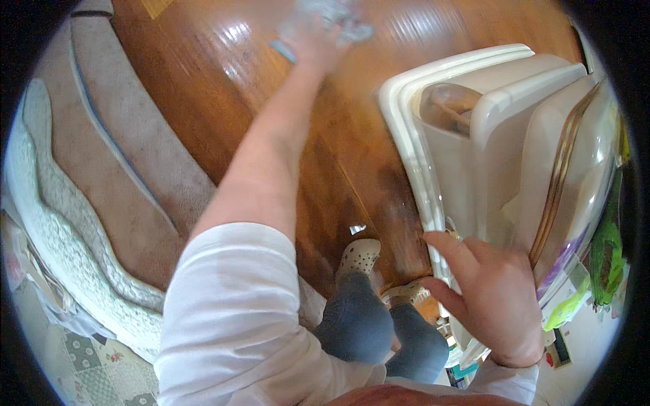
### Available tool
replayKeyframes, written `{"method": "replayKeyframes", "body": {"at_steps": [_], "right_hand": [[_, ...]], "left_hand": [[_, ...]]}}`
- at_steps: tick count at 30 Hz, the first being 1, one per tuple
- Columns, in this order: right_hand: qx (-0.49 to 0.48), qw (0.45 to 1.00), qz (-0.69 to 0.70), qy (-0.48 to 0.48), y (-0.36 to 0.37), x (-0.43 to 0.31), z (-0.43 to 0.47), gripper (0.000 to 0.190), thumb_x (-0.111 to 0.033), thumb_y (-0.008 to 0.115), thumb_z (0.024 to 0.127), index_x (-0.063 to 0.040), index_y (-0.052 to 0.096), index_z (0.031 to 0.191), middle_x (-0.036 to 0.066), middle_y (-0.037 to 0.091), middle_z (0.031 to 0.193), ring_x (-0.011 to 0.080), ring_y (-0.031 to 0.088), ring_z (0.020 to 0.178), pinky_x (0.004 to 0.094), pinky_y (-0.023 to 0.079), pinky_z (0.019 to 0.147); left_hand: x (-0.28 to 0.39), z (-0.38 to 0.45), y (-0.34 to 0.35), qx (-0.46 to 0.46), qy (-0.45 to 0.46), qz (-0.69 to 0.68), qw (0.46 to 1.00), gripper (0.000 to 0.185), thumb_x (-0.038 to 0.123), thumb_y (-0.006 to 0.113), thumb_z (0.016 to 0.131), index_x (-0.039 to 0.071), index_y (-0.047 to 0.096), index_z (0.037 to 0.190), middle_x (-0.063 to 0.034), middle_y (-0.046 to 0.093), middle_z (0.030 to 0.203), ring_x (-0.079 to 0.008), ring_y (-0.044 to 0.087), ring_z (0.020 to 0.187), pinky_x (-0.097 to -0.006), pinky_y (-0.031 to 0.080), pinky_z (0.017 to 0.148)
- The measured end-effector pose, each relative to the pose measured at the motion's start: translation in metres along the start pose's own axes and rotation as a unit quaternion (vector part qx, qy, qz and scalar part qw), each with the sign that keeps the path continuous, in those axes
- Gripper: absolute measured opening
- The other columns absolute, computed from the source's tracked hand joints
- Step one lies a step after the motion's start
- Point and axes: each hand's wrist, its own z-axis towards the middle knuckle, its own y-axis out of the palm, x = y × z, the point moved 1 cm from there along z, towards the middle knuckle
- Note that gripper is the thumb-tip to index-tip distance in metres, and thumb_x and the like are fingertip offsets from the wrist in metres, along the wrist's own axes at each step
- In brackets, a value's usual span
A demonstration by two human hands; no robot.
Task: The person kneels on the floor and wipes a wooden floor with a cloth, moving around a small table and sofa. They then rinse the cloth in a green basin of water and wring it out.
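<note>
My left hand [315, 45] is stretched far forward over the glossy wooden floor [345, 137], blurred. It holds a crumpled grey-blue cloth [335, 20] against the boards. A small teal edge [283, 51] shows beside the fingers; what it belongs to is unclear. On the other side, my right hand [495, 294] rests on the cream-white piece of furniture [452, 167], thumb and forefinger spread near its moulded edge. Its other fingers are partly hidden.
A grey-brown upholstered seat [132, 203] with piping runs along the left, a pale quilted cover [76, 243] over it. Beige perforated clogs [361, 254] are on my feet. A small white scrap [357, 229] lies before them. Green bags [607, 248] are at far right.
</note>
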Motion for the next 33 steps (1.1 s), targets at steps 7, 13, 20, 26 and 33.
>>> {"method": "replayKeyframes", "body": {"at_steps": [7, 13, 20, 26, 33], "right_hand": [[0.032, 0.999, -0.015, 0.017, 0.005, 0.001, -0.003, 0.042, -0.024, 0.070, 0.078, -0.011, 0.058, 0.116, 0.015, 0.064, 0.085, 0.0368, 0.061, 0.072, 0.0448, 0.046, 0.063], [0.129, 0.987, -0.072, -0.070, 0.011, 0.005, -0.006, 0.035, -0.024, 0.069, 0.080, -0.009, 0.057, 0.109, 0.014, 0.061, 0.075, 0.0359, 0.059, 0.066, 0.0446, 0.046, 0.059], [0.111, 0.989, -0.005, -0.093, 0.009, 0.010, -0.004, 0.037, -0.017, 0.072, 0.077, -0.009, 0.060, 0.111, 0.010, 0.043, 0.057, 0.0268, 0.045, 0.053, 0.0378, 0.035, 0.052], [0.096, 0.988, 0.047, -0.110, 0.004, 0.012, -0.005, 0.037, -0.013, 0.072, 0.076, -0.010, 0.060, 0.111, 0.007, 0.037, 0.054, 0.0244, 0.041, 0.050, 0.0372, 0.032, 0.050], [0.160, 0.976, 0.017, -0.145, 0.010, 0.014, -0.010, 0.038, -0.013, 0.073, 0.076, -0.010, 0.061, 0.113, 0.005, 0.035, 0.058, 0.0219, 0.040, 0.053, 0.0343, 0.033, 0.052]], "left_hand": [[0.065, -0.187, 0.017, -0.058, 0.103, -0.077, 0.990, 0.044, 0.049, 0.047, 0.091, 0.034, 0.052, 0.133, -0.0084, 0.021, 0.155, -0.0438, 0.014, 0.141, -0.0765, 0.009, 0.101], [0.069, -0.326, 0.017, -0.216, 0.281, -0.123, 0.927, 0.042, 0.046, 0.052, 0.089, 0.036, 0.054, 0.130, -0.0023, 0.019, 0.156, -0.0360, 0.013, 0.143, -0.0716, 0.012, 0.106], [-0.040, -0.179, 0.030, -0.045, 0.178, 0.000, 0.983, 0.052, 0.053, 0.053, 0.085, 0.032, 0.049, 0.133, -0.0015, 0.027, 0.152, -0.0333, 0.025, 0.139, -0.0660, 0.019, 0.106], [-0.158, -0.132, -0.012, -0.057, -0.148, -0.066, 0.985, 0.070, 0.069, 0.040, 0.087, 0.034, 0.030, 0.147, -0.0121, 0.009, 0.157, -0.0426, 0.006, 0.143, -0.0700, 0.014, 0.106], [-0.057, -0.226, 0.027, -0.027, -0.252, -0.064, 0.965, 0.063, 0.057, 0.051, 0.087, 0.031, 0.039, 0.143, -0.0196, 0.008, 0.155, -0.0520, 0.007, 0.138, -0.0766, 0.010, 0.101]]}}
